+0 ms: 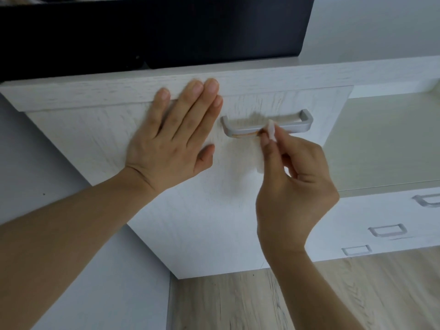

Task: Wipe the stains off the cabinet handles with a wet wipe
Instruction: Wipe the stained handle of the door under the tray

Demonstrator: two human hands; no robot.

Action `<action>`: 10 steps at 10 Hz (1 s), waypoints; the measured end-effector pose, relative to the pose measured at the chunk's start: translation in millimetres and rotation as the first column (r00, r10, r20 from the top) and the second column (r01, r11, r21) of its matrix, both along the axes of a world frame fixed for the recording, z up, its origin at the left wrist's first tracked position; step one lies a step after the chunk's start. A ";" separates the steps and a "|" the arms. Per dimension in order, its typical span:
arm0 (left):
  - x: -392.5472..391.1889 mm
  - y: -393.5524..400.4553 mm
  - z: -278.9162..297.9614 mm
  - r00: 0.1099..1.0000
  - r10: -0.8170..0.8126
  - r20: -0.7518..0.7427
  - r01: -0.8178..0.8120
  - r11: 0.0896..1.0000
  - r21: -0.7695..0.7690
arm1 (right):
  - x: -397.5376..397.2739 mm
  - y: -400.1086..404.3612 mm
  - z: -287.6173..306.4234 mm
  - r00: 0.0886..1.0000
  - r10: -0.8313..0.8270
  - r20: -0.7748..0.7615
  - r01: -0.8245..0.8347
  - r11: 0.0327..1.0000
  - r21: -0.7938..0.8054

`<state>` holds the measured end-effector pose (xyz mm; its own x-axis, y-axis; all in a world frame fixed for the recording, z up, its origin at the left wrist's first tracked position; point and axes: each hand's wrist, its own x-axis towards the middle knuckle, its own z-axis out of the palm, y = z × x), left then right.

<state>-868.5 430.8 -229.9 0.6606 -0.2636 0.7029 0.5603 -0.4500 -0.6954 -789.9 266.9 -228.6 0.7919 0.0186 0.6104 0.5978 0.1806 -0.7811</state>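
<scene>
Left hand (170,139) flat, fingers straight, steadying the cabinet front (190,210); right hand (295,186) pinching the wet wipe (271,131) should rub firmly along the stained handle (266,123).

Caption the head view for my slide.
Right hand rubs a wet wipe on the stained cabinet handle; left hand braces the door.

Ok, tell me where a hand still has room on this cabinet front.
Bare door panel lies below the left hand and left of the right hand, down to the floor. It is crowded around the handle: the right hand presses the wipe on it, the left fingertips right beside it.
</scene>
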 end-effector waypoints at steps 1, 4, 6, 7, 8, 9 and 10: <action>-0.2 0.6 0.2 1.000 -0.005 0.013 0.005 1.000 0.001 | 6.6 -5.9 2.0 0.999 -0.028 -0.041 0.029 0.999 0.039; 0.0 -0.5 0.0 1.000 -0.002 0.005 0.002 1.000 -0.004 | 3.4 0.4 -0.6 0.993 -0.052 0.110 0.057 0.997 -0.048; -0.7 -0.4 0.0 1.000 0.007 0.001 -0.007 1.000 -0.014 | -1.2 1.0 1.1 0.993 -0.015 0.113 0.022 0.998 -0.058; -0.4 -1.6 0.0 1.000 0.002 0.002 -0.002 1.000 -0.015 | 0.1 -1.7 1.1 0.996 0.005 0.087 0.000 0.998 -0.058; 0.4 -0.6 -0.3 1.000 -0.015 0.017 0.015 1.000 -0.014 | 4.3 -4.3 0.4 1.000 -0.011 0.008 0.011 1.000 -0.014; 1.3 -1.0 -1.1 1.000 -0.007 0.011 0.007 1.000 -0.010 | -0.1 1.4 0.2 0.998 0.025 0.051 -0.023 0.999 -0.030; 0.3 -0.7 -0.4 1.000 -0.007 0.016 0.007 1.000 -0.020 | -6.4 5.9 -0.7 0.996 0.037 0.078 -0.034 0.999 -0.032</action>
<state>-868.1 430.2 -230.4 0.6472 -0.2541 0.7187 0.5681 -0.4678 -0.6770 -796.3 272.7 -229.4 0.7402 0.0654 0.6691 0.6509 0.1797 -0.7376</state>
